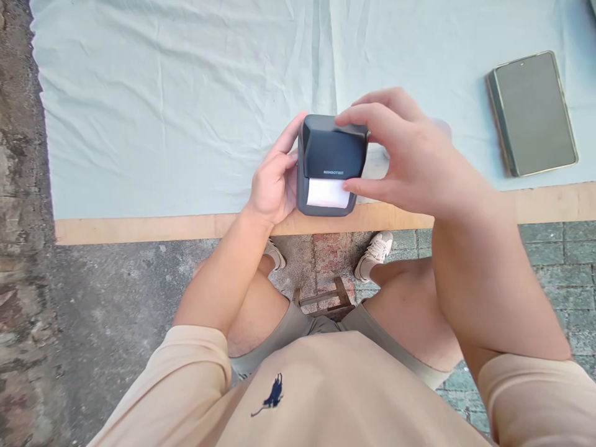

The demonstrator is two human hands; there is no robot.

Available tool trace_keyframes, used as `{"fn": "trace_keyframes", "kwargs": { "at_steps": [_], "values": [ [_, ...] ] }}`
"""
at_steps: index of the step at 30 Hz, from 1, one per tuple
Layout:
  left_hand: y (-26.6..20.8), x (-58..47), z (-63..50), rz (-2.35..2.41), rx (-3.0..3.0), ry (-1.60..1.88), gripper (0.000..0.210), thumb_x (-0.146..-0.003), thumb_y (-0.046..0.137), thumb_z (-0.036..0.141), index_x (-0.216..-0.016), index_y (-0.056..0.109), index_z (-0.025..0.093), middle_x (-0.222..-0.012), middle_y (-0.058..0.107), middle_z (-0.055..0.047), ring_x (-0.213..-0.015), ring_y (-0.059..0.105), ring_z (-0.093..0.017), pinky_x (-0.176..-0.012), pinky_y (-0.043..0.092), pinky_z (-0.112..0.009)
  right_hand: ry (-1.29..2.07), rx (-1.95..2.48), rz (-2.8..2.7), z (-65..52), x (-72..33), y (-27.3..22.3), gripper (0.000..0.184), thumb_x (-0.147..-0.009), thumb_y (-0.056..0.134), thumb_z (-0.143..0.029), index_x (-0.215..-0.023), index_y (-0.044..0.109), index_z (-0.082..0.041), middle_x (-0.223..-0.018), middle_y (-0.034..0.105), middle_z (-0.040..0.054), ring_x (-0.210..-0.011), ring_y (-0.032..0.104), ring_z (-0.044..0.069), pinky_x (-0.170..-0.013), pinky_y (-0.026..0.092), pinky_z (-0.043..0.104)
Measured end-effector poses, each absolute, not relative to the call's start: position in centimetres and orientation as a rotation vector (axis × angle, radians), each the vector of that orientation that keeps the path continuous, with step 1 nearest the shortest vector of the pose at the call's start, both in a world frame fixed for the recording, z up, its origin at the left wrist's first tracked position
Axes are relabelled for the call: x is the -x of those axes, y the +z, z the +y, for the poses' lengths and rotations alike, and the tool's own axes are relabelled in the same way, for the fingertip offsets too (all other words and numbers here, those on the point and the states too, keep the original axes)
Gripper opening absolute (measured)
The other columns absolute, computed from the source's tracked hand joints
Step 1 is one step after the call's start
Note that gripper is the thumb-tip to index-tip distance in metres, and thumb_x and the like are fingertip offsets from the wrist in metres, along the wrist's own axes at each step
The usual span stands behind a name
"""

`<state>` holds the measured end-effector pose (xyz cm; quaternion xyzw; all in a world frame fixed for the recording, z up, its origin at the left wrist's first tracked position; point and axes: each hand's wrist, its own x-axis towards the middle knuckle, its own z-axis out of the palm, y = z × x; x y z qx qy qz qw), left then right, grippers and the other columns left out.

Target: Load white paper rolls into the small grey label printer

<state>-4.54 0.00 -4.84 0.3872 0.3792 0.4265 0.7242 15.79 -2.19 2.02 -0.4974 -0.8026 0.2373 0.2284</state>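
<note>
A dark label printer [333,152] with small pale lettering is held just above the table's near edge. A white label strip [327,193] shows at its lower front. My left hand [274,186] is closed round the printer's left side, its palm partly behind the body. My right hand [405,152] reaches across from the right. Its index fingertip touches the printer's top edge, and the thumb tip lies at the right side of the label strip. The other right fingers curl behind and are partly hidden.
A phone-like device with a dark screen [535,115] lies at the right on the pale blue tablecloth [162,112]. Something whitish, mostly hidden, lies behind my right hand. A bare wooden edge [139,228] runs along the front. Below are my knees and a wooden stool [342,292].
</note>
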Motion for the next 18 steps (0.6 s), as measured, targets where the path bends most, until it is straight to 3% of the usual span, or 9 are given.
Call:
{"fn": "trace_keyframes", "kwargs": {
  "at_steps": [2,4,6,8,12,15,18],
  "values": [
    [-4.6,4.5,0.0,0.832,-0.846,0.972,0.050,-0.083,0.046,0.032,-0.133,0.048,0.031,-0.116,0.069,0.001,-0.129,0.061,-0.025,-0.103,0.056,-0.045,0.497,1.398,-2.115,-2.3,-15.3,2.3,0.046,-0.069,0.076,-0.028,-0.109,0.054,-0.030,-0.108,0.058,0.0049,-0.097,0.060,0.022,-0.080,0.057,0.039],
    [-4.3,4.5,0.0,0.815,-0.844,1.002,0.046,-0.086,0.042,0.039,-0.131,0.050,0.030,-0.119,0.068,0.000,-0.135,0.057,-0.026,-0.106,0.055,-0.045,0.305,1.451,-1.934,-2.4,-14.6,2.6,0.025,-0.075,0.069,-0.025,-0.090,0.049,-0.027,-0.081,0.053,0.0006,-0.073,0.054,0.017,-0.069,0.052,0.036],
    [-4.1,4.5,-0.2,0.786,-0.869,0.993,0.048,-0.085,0.047,0.047,-0.130,0.051,0.031,-0.127,0.065,0.001,-0.139,0.053,-0.027,-0.108,0.053,-0.043,0.194,1.487,-1.832,-2.5,-14.1,2.8,0.020,-0.080,0.061,-0.020,-0.078,0.041,-0.026,-0.068,0.047,-0.0018,-0.062,0.046,0.015,-0.064,0.047,0.033],
    [-4.0,4.5,-0.5,0.763,-0.904,0.958,0.054,-0.079,0.060,0.049,-0.130,0.051,0.032,-0.132,0.063,0.001,-0.141,0.051,-0.028,-0.108,0.053,-0.042,0.212,1.519,-1.905,-2.5,-13.7,2.9,0.019,-0.081,0.058,-0.020,-0.074,0.041,-0.025,-0.069,0.054,-0.0012,-0.064,0.051,0.015,-0.065,0.046,0.033],
    [-4.0,4.4,-1.0,0.746,-0.941,0.939,0.063,-0.074,0.071,0.048,-0.132,0.050,0.033,-0.131,0.063,0.001,-0.142,0.050,-0.029,-0.105,0.054,-0.041,0.301,1.560,-2.194,-2.4,-13.4,2.6,0.008,-0.083,0.058,-0.022,-0.087,0.060,-0.028,-0.086,0.071,0.0013,-0.085,0.062,0.023,-0.068,0.045,0.037],
    [-4.0,4.3,-1.2,0.727,-0.972,0.926,0.067,-0.075,0.070,0.054,-0.135,0.048,0.033,-0.131,0.064,0.000,-0.143,0.049,-0.031,-0.103,0.055,-0.041,0.208,1.536,-2.333,-2.5,-13.2,2.4,0.013,-0.081,0.062,-0.024,-0.093,0.065,-0.029,-0.093,0.074,0.0028,-0.104,0.060,0.031,-0.074,0.043,0.043],
    [-4.0,4.3,-1.3,0.730,-0.988,0.915,0.068,-0.074,0.070,0.057,-0.135,0.048,0.033,-0.133,0.062,-0.001,-0.144,0.047,-0.032,-0.103,0.055,-0.041,0.181,1.615,-2.357,-2.6,-12.6,2.3,0.013,-0.081,0.062,-0.019,-0.091,0.064,-0.027,-0.090,0.073,0.0043,-0.103,0.059,0.033,-0.079,0.042,0.047]
  ]
}}
